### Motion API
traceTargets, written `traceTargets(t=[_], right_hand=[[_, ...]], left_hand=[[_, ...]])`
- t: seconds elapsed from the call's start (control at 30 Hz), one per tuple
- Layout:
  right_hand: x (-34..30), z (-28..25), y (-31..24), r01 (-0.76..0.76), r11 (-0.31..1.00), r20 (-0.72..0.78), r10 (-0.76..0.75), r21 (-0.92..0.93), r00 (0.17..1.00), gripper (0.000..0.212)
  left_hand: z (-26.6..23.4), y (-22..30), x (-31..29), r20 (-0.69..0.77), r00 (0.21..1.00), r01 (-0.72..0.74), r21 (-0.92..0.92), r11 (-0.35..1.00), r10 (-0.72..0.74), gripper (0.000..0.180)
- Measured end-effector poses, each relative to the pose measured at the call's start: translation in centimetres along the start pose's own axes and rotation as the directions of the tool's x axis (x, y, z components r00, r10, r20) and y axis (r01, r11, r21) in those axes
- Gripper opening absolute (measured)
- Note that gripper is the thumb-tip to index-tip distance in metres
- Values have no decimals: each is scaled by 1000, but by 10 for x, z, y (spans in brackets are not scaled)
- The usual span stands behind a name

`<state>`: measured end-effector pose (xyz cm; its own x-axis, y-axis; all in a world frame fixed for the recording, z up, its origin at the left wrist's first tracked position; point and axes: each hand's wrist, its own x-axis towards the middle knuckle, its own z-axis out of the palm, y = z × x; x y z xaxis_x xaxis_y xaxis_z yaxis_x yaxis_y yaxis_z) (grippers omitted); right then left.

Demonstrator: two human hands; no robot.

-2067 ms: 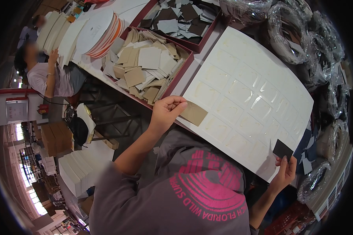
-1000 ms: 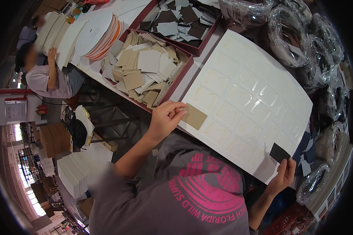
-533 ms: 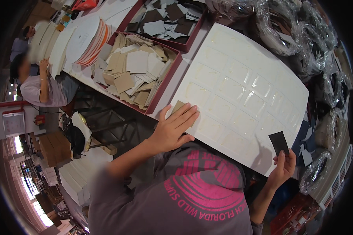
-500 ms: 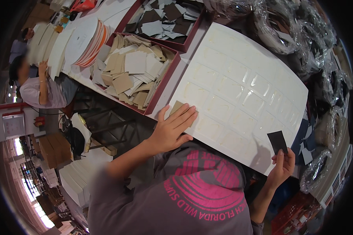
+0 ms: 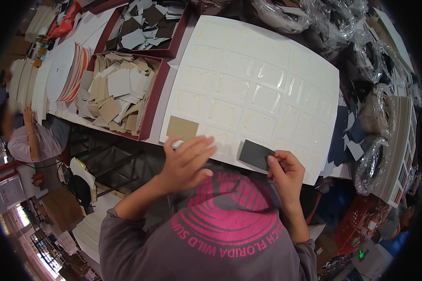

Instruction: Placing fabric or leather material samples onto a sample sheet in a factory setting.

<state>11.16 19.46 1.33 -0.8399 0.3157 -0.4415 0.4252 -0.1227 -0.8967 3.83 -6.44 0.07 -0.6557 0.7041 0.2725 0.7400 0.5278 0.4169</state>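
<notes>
Tan card now shows just left of the frame's middle, so one white board box looks filled. Our left hand slid back, fingers spread; our right hand pinches the dark card, now nearer the middle.

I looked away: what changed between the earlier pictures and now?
The left hand drew back toward the body, uncovering most of the tan card on the white sheet. The right hand, still gripping the dark card, moved left. The maroon boxes stayed.
</notes>
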Motion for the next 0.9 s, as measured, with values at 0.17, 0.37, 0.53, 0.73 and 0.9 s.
traceTargets(t=[0.17,0.37,0.53,0.73,0.9], right_hand=[[5,12,4,11,1000,-4,-11,-23,1000,12],[8,10,10,30,994,-21,-32,-102,999,13],[8,13,9,12,996,-21,-14,-86,1000,12],[7,12,9,26,990,-16,-29,-141,999,12],[7,12,9,38,983,-23,-42,-179,999,13]], left_hand=[[19,20,4,-10,993,-120,-7,993,120,38],[26,26,8,8,995,-104,-24,994,104,39],[30,27,12,-4,995,-100,-38,994,100,39],[31,27,18,-6,994,-105,-19,994,105,39],[31,26,20,22,995,-95,-5,995,95,44]])
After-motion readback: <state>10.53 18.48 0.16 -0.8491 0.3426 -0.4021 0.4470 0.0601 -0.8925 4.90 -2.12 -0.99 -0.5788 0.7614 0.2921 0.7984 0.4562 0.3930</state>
